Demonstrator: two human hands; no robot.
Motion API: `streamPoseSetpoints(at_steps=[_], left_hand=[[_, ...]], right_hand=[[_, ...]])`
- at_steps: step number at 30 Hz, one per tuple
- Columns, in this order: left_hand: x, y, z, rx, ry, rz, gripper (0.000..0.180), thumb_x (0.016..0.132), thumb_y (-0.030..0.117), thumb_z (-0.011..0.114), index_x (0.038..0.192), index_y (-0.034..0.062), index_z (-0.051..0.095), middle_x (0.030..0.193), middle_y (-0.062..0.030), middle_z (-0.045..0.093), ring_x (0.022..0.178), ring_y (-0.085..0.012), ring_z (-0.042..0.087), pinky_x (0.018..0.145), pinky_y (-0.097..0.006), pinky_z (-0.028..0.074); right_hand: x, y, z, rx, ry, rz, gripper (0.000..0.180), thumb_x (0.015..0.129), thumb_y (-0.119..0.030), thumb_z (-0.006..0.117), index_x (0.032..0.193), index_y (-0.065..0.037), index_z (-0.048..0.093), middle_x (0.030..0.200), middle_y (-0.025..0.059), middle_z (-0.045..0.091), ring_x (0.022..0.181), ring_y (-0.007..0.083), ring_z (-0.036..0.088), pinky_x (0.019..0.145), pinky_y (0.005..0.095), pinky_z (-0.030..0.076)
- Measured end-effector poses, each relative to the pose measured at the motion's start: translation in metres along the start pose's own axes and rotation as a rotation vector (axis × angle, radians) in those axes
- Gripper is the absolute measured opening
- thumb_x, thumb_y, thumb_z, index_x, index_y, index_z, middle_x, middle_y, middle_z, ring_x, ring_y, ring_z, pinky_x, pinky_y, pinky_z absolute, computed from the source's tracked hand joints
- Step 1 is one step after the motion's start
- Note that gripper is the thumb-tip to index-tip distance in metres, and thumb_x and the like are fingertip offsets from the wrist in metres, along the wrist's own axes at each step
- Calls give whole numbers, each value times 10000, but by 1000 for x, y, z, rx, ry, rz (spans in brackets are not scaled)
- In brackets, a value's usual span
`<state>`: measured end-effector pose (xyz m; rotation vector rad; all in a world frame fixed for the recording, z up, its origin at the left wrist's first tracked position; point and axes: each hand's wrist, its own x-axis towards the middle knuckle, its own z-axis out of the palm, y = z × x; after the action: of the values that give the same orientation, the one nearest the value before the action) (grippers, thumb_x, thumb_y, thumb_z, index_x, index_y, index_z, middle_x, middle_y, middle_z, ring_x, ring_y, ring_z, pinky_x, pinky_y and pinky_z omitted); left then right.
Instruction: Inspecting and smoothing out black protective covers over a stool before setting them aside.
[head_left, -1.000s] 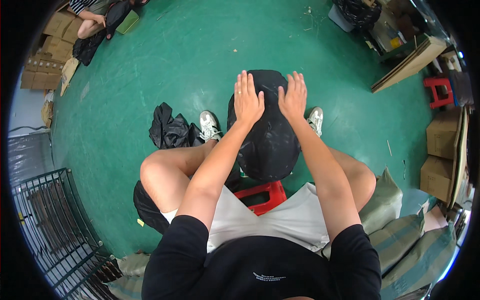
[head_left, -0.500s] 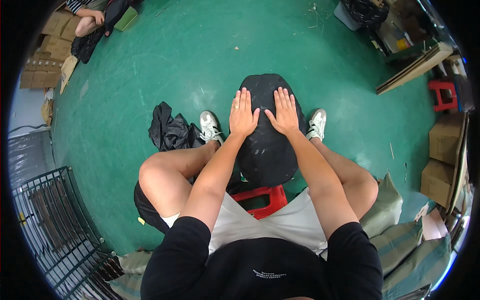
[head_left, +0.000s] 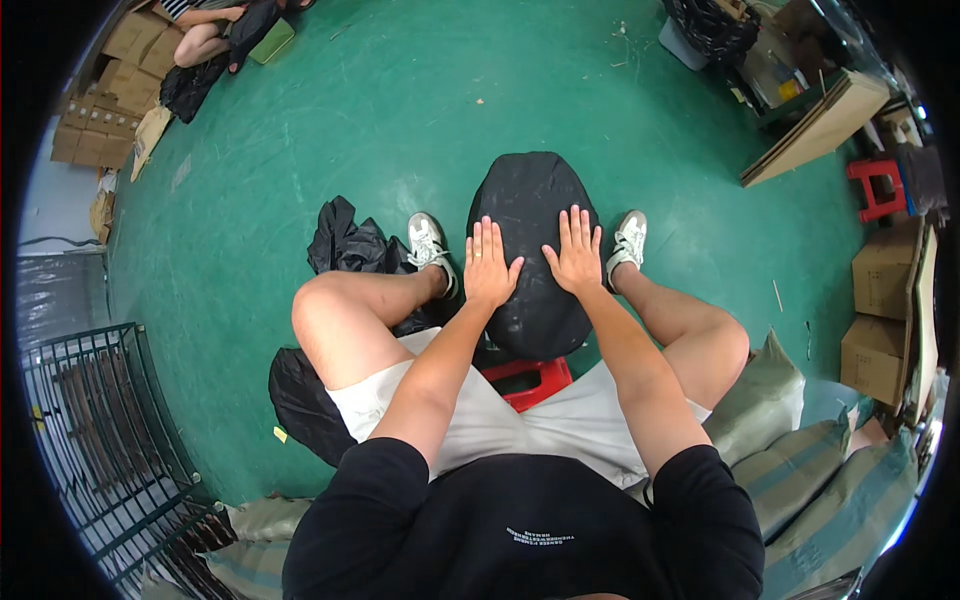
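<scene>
A black oval cloth-covered bundle [head_left: 535, 185] stands between my two shoes, with its flat top facing up. My left hand [head_left: 490, 268] lies flat on its left side, fingers stretched out and pointing away from me. On the right side of the same top, my right hand [head_left: 575, 252] rests flat with its thumb spread inward. Neither hand grips anything. What lies inside the black cover is hidden. Under the bundle's near end a red plastic stool [head_left: 545, 383] shows in part. Crumpled black fabric [head_left: 350, 240] lies beside my left shoe.
A dark metal rack [head_left: 110, 430] stands at left. Woven sacks [head_left: 790, 470] lie close at my right, near cardboard boxes [head_left: 880, 350]. Farther off are a red stool [head_left: 876, 190], leaning boards [head_left: 815, 130] and a seated person [head_left: 205, 40] at the far left.
Both hands have slid toward me along the bundle's top, still flat on it. The view has shifted slightly, and the seated person's arm has moved a little.
</scene>
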<state>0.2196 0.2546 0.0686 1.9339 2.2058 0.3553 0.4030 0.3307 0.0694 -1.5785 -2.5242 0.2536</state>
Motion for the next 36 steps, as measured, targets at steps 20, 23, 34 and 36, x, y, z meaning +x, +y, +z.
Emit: streamPoseSetpoints(at_steps=[20, 23, 34, 36], left_hand=[[-106, -6, 19, -1648, -787, -1300, 1069, 697, 507, 835, 1503, 94, 267, 1528, -114, 346, 1416, -266, 316, 1130, -500, 313], [-109, -8, 35, -1612, -670, -1258, 1010, 705, 426, 856, 1467, 58, 303, 1483, -143, 398, 1344, -290, 412, 1100, -513, 336], [-36, -14, 32, -1541, -509, -1193, 870, 717, 379, 865, 1365, -30, 454, 1380, -141, 524, 1292, -267, 477, 1102, -444, 346], [-22, -42, 44, -1581, -429, -1177, 891, 716, 365, 867, 1375, -43, 427, 1396, -164, 501, 1303, -288, 465, 1092, -476, 360]], right_hand=[[-95, -35, -25, 1043, -375, 1480, 1420, 524, -455, 931, 1549, -182, -13, 1593, 201, -11, 1420, 512, 135, 1041, 741, 235], [-92, -12, -16, 1213, -445, 1504, 1288, 565, -350, 937, 1530, -145, 110, 1548, 201, 206, 1368, 492, 290, 1023, 733, 272], [-50, 14, 31, 1464, -188, 1230, 864, 703, -244, 882, 1378, -31, 386, 1307, 219, 547, 1145, 394, 590, 879, 623, 513], [-22, 3, 32, 1435, -195, 1162, 874, 721, -260, 871, 1389, -6, 367, 1314, 222, 547, 1177, 385, 572, 932, 600, 487]])
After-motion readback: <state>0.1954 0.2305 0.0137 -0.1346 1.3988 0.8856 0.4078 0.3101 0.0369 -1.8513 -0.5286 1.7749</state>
